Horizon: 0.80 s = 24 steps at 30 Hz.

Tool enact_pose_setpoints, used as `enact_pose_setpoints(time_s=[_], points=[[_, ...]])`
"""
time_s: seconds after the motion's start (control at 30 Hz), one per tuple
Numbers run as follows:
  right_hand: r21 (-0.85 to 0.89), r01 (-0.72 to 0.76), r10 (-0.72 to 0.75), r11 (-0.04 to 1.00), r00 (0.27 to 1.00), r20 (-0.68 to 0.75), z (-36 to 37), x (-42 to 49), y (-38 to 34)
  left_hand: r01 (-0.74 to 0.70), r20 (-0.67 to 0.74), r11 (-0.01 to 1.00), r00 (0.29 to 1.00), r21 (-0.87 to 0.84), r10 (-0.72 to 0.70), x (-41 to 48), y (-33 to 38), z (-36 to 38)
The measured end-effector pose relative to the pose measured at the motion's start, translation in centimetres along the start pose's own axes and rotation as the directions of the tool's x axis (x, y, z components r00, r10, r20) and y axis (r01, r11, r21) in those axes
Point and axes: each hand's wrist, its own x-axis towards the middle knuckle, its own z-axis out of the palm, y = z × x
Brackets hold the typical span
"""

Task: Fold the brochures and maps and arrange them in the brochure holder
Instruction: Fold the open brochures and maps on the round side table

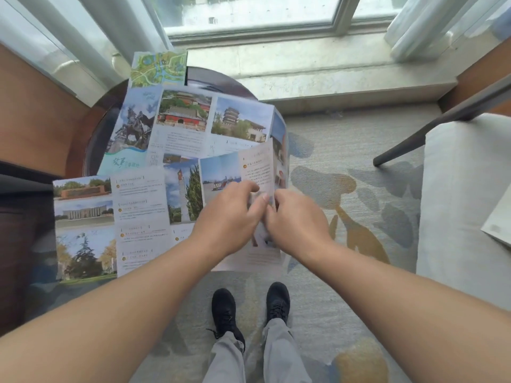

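Here both hands [265, 217] pinch the unfolded brochure's [182, 150] near-right panel.

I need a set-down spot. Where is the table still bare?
Only two slivers of round table: far rim right of the green map, and left rim beside the open brochure. The left hand and right hand crowd the near right.

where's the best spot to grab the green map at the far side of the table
Pinch the green map by its right edge, coming from the right over the bare part of the round table. That edge looks free, while its near edge meets the unfolded brochure and the curtain crowds its left.
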Motion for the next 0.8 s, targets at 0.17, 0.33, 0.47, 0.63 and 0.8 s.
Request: enact_pose_setpoints(time_s=[0.17,0.33,0.47,0.63,0.8], points=[[-0.018,0.189,-0.189,0.982,0.982,0.001,-2.0,-3.1,-4.5,0.084,-0.123,0.989,0.987,-0.121,-0.099,-0.8,2.6,-4.3],[0.149,0.374,-0.396,0.915,0.903,0.166,-4.0,-4.6,-7.5,0.161,-0.218,0.986,0.962,-0.045,-0.167,-2.0,1.7,-8.2],[0.271,0.19,-0.231,0.944,0.964,0.13,-4.8,-4.4,-8.1,0.119,-0.277,0.978,0.947,-0.17,-0.163,-5.0,0.6,-11.8],[0.568,-0.161,-0.01,0.807,0.958,0.286,-6.2,-3.8,-9.8,-0.06,-0.323,0.888,0.941,-0.456,-0.102,-9.9,0.5,-16.5],[0.757,-0.285,-0.193,0.588,0.859,0.474,-7.5,-5.0,-13.4,-0.14,-0.338,0.631,0.918,-0.763,-0.206,-13.6,0.8,-20.5]])
